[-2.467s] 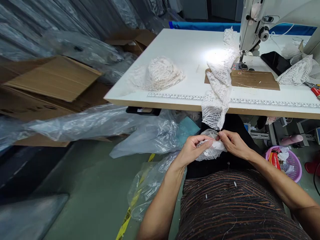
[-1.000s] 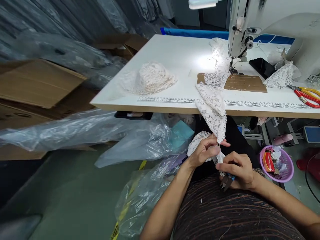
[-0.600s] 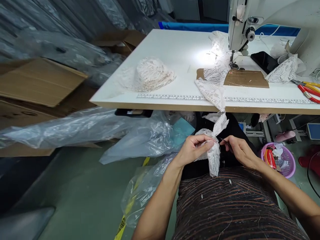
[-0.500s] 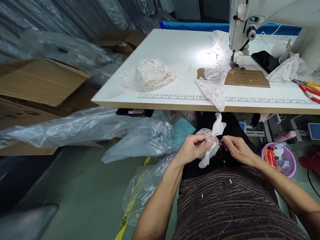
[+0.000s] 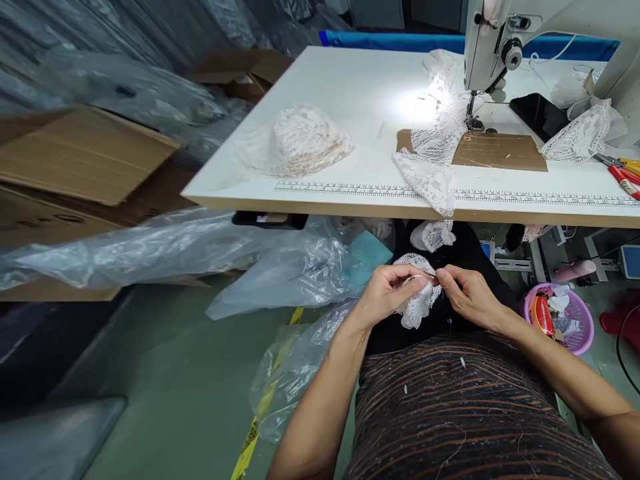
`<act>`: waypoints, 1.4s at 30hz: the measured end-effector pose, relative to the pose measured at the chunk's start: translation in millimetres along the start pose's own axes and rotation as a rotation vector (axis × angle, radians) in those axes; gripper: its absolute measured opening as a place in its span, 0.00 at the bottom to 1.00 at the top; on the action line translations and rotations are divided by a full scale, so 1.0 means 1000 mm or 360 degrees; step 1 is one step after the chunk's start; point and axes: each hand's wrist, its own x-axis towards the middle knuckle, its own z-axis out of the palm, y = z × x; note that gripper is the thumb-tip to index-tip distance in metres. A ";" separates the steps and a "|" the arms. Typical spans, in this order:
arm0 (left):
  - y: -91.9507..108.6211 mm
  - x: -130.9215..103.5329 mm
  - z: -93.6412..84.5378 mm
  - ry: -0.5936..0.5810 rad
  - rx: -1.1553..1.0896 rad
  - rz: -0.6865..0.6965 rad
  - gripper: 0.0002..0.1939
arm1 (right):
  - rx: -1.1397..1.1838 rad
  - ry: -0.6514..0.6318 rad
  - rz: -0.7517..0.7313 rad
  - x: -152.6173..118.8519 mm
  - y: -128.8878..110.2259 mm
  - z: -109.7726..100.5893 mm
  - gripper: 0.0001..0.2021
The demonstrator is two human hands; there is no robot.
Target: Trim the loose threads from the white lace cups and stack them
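Observation:
Over my lap, my left hand (image 5: 393,291) is closed, pinching a piece of white lace (image 5: 417,312) between thumb and fingers. My right hand (image 5: 467,290) is closed close beside it, its fingertips meeting the lace at the left hand's fingertips. A thin dark metal tool (image 5: 428,273) pokes out of the right fingers across the lace; its exact kind is too small to make out. More lace (image 5: 433,235) hangs down below the table edge, and a lace strip (image 5: 425,177) lies on the table, running up to the sewing machine (image 5: 473,60).
A lace pile (image 5: 310,143) sits on the white table (image 5: 360,87). Cardboard (image 5: 500,152) lies under the needle, with a black phone (image 5: 540,117) and red-handled pliers (image 5: 623,180) to the right. Plastic sheeting (image 5: 280,267), a carton (image 5: 85,157) and a pink basket (image 5: 583,323) stand around.
My right hand has come slightly left and up, closer to the left fingertips. The twisted lace between hands and table has dropped into a looser fold. The view has shifted slightly.

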 end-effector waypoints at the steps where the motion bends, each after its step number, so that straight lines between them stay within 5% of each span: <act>1: 0.000 0.000 0.000 0.0002 -0.0004 -0.0015 0.18 | -0.0021 0.0000 -0.0006 0.000 0.000 0.001 0.25; 8: -0.004 0.002 0.005 -0.0020 -0.0042 -0.0079 0.18 | 0.0186 0.0141 0.0056 0.002 0.006 0.008 0.21; 12: -0.009 0.002 0.004 -0.0009 -0.0148 -0.0147 0.21 | 0.0490 -0.0084 0.0104 -0.001 0.009 0.010 0.21; 16: -0.013 -0.014 -0.014 -0.0302 0.0007 -0.0281 0.19 | 0.0661 -0.0268 0.0157 -0.005 0.012 0.009 0.22; 19: -0.015 -0.027 -0.035 -0.0473 0.0234 -0.0386 0.19 | 0.0685 -0.0209 0.0159 0.000 0.021 0.013 0.23; 21: -0.016 -0.030 -0.047 -0.0328 0.0284 -0.0418 0.22 | 0.0597 -0.0101 0.0154 0.009 0.031 0.017 0.24; 27: -0.015 -0.027 -0.068 0.0662 0.0107 -0.0334 0.28 | -0.0139 0.0269 0.0132 0.028 0.062 0.021 0.14; 30: -0.013 -0.035 -0.064 0.0880 -0.0007 -0.0387 0.31 | -0.0120 0.0299 -0.0071 0.022 0.058 0.023 0.12; 38: -0.004 -0.054 -0.005 0.1061 -0.0607 -0.0366 0.34 | 0.0515 -0.0360 -0.0377 0.003 0.008 0.066 0.31; 42: -0.008 -0.049 -0.002 0.1175 -0.0572 -0.0209 0.33 | 0.0475 -0.0685 -0.0251 0.001 0.008 0.073 0.16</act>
